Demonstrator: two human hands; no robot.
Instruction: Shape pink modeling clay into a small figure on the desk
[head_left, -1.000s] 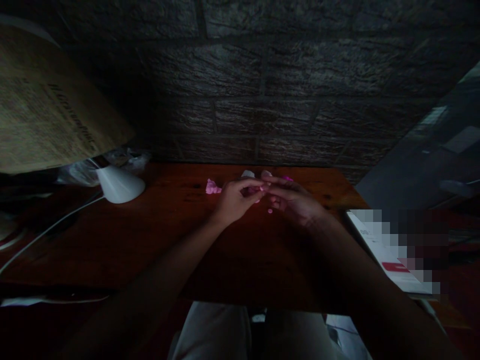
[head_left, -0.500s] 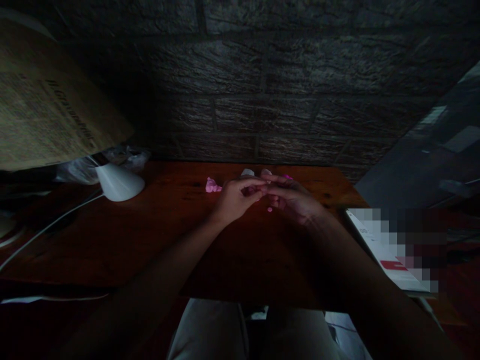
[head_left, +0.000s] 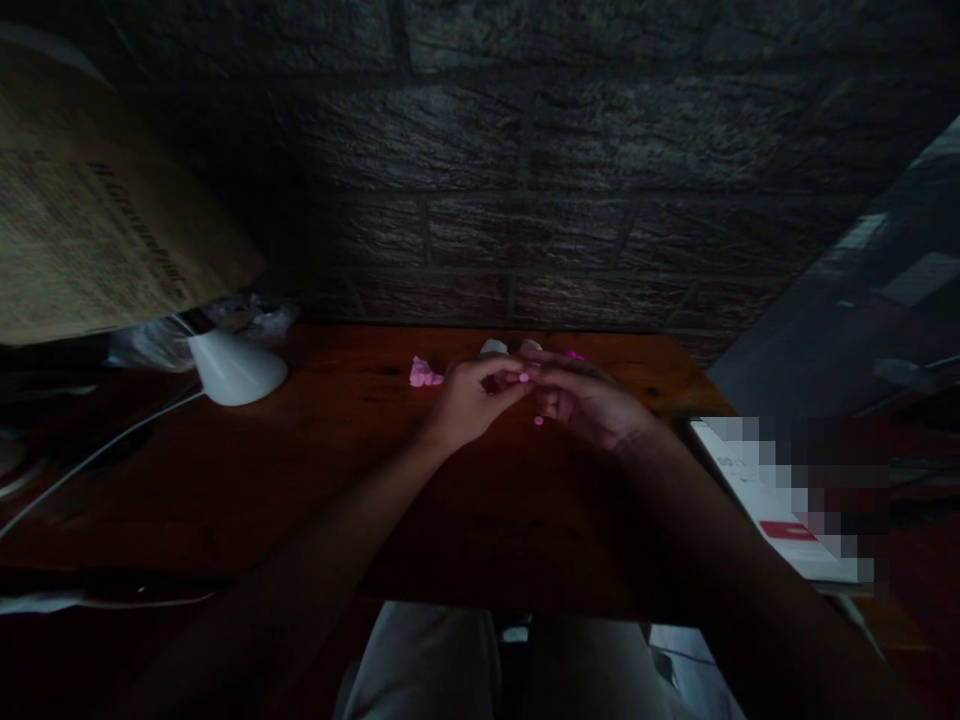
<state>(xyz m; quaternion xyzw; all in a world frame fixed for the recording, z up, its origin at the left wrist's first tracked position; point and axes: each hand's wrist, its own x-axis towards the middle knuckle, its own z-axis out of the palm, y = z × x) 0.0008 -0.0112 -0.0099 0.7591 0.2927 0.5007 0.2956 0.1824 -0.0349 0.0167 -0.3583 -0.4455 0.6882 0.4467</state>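
My left hand and my right hand meet above the table, fingertips touching. A small pink piece of modelling clay shows between their fingertips. My left thumb and index finger pinch it from one side, and the right fingers press at it from the other. Just below my right fingers a small round pink clay bit lies on the wood. Left of my left hand is a larger pink clay lump. Behind the hands, partly hidden, are a white lump, a pale pink lump and a bright magenta lump.
The wooden table backs onto a dark brick wall. A white lamp base with a cable and a newsprint-patterned shade stands at left. A white flat box lies at the right edge. The light is dim.
The pink clay piece between the fingertips now shows plainly, where fingers mostly covered it before. Both hands stay in nearly the same place, with small finger shifts.
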